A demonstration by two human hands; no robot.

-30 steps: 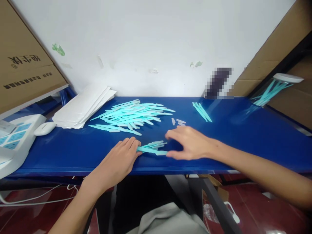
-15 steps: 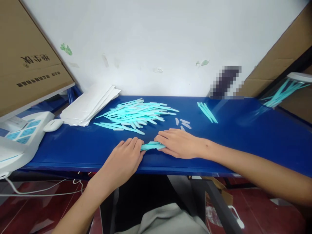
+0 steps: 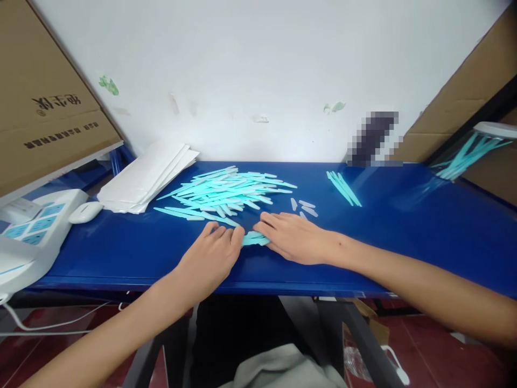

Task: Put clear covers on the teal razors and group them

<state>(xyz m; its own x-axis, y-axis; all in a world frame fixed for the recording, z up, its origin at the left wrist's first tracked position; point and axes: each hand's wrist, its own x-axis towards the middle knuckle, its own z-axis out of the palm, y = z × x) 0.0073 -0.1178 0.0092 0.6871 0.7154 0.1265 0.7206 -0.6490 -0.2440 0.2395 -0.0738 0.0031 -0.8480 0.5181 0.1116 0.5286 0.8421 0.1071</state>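
Bundled sticks (image 3: 253, 238) are held near the front of the tabletop (image 3: 404, 215), left hand (image 3: 212, 250) and right hand (image 3: 294, 238) each closed around one end. Present step appears to be squaring them; next move likely calls for even pressure. Beyond lie pale pieces (image 3: 309, 211), then a stick pile (image 3: 226, 188).

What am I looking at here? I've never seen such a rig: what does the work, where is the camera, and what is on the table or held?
There is no machine: these are a person's bare hands, seen from one camera worn on the head, looking forward and down. The left hand and right hand hold opposite ends of a bundle of turquoise sticks, apparently eyebrow razors. On the blue table lie a larger heap of them, a few loose pale pieces, a small separate group and flat white packets.
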